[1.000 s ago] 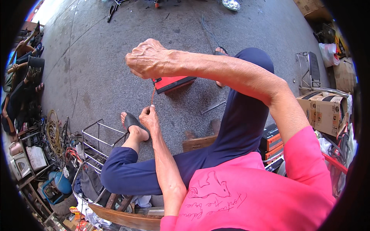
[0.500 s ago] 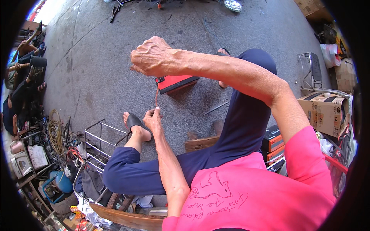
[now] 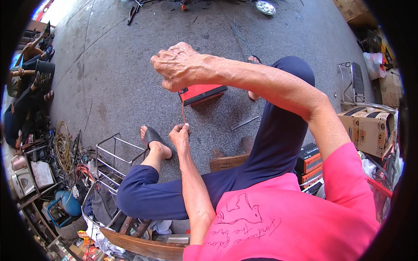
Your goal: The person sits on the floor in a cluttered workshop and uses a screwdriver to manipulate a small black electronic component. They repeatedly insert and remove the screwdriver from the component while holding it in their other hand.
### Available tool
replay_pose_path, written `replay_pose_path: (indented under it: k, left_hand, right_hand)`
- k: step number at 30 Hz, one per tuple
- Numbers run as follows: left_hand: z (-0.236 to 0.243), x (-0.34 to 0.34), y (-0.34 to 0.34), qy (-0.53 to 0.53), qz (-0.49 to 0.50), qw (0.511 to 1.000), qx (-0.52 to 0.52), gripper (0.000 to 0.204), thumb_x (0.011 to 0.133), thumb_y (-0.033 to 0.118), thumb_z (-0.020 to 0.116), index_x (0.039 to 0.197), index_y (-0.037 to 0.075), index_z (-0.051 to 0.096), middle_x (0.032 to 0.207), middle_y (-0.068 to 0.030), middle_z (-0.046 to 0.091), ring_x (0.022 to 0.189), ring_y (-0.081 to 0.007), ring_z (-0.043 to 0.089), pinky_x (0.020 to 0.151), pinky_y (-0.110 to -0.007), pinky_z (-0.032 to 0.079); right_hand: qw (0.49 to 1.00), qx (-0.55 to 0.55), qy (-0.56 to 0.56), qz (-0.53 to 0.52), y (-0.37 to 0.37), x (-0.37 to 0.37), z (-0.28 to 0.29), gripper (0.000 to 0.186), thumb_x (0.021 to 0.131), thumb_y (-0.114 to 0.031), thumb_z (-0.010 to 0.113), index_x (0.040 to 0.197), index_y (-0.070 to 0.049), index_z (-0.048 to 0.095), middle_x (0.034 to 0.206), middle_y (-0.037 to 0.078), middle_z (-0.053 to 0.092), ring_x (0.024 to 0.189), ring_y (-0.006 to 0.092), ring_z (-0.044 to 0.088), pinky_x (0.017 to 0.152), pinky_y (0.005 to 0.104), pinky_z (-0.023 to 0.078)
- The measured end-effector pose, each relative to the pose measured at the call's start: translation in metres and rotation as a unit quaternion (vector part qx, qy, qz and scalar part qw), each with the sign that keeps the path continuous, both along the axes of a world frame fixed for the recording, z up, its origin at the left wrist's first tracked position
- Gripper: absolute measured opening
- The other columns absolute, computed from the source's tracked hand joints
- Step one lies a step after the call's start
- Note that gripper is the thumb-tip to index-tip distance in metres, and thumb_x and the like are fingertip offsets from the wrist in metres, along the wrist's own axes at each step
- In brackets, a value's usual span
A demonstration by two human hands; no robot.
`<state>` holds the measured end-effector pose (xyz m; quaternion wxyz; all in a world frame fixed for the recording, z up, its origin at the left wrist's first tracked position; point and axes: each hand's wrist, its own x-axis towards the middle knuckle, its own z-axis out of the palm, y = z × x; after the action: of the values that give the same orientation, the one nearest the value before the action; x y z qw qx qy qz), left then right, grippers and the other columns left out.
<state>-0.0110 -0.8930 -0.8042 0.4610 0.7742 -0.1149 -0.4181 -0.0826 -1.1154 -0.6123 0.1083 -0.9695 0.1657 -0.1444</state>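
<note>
A red box with a black edge, which looks like a battery (image 3: 201,92), stands on the floor between my feet. An orange-brown wire (image 3: 183,112) runs from its near left corner down to my left hand (image 3: 179,137), which pinches the wire's near end between thumb and fingers. Above the box's left end is my right hand (image 3: 180,66), curled into a fist with the back of the hand facing up. Whatever that fist holds, if anything, is hidden. My right forearm crosses over the box and covers part of its far side.
A thin metal rod (image 3: 245,122) lies right of the box, with a small wooden stool (image 3: 228,162) nearer me. Left of my leg are a wire rack (image 3: 114,150) and coiled cables (image 3: 63,150). Cardboard boxes (image 3: 365,126) stand at the right. Other people sit at the far left.
My left hand has shifted slightly right with the wire still pinched. My right fist has turned a little and moved slightly right over the box.
</note>
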Motion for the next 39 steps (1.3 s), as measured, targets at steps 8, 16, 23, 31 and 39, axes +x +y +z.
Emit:
replay_pose_path:
  k: [8,16,23,31,39]
  left_hand:
    - [-0.007,0.005,0.004,-0.008,0.041,0.998,0.042,0.019,0.067,0.003,0.064,0.083,-0.007,0.063,0.067,-0.0092,0.061,0.055,-0.0134,0.055,0.047,-0.025,0.040]
    - [-0.010,-0.001,0.003,0.013,0.079,0.995,0.058,0.025,0.064,0.002,0.063,0.087,-0.008,0.062,0.070,-0.0092,0.061,0.055,-0.0132,0.053,0.049,-0.024,0.040]
    - [-0.033,-0.011,0.002,-0.025,0.094,0.995,-0.029,0.009,0.061,0.001,0.065,0.063,0.000,0.057,0.060,-0.0025,0.053,0.053,-0.0110,0.045,0.049,-0.029,0.039]
    - [-0.025,-0.014,0.000,0.070,0.140,0.984,0.079,0.030,0.071,0.008,0.065,0.095,-0.008,0.057,0.070,-0.0130,0.060,0.052,-0.0184,0.057,0.040,-0.026,0.043]
    - [-0.033,0.001,0.010,0.106,0.246,0.963,-0.001,0.023,0.074,0.000,0.057,0.096,-0.006,0.054,0.067,-0.0102,0.057,0.048,-0.0161,0.053,0.036,-0.026,0.039]
  right_hand:
    - [0.998,0.037,0.055,-0.019,0.001,-0.001,0.005,0.022,0.072,-0.014,0.057,0.082,0.005,0.054,0.061,0.017,0.060,0.061,0.0315,0.063,0.055,0.0397,0.050]
    - [0.999,0.021,0.021,-0.023,0.002,-0.006,0.001,0.028,0.075,-0.023,0.063,0.079,0.003,0.055,0.066,0.018,0.061,0.063,0.0343,0.063,0.056,0.0395,0.050]
    - [0.998,0.002,0.042,-0.045,0.006,-0.009,-0.001,0.026,0.069,-0.020,0.061,0.077,0.001,0.048,0.069,0.016,0.055,0.056,0.0306,0.060,0.047,0.0376,0.045]
    - [0.995,0.037,0.066,-0.067,0.006,-0.008,0.000,0.025,0.073,-0.015,0.057,0.088,0.002,0.047,0.064,0.018,0.059,0.055,0.0333,0.061,0.047,0.0396,0.046]
    - [0.992,0.083,0.073,-0.056,0.012,-0.009,0.014,0.034,0.071,-0.016,0.060,0.095,0.004,0.048,0.084,0.021,0.061,0.079,0.0331,0.063,0.065,0.0418,0.049]
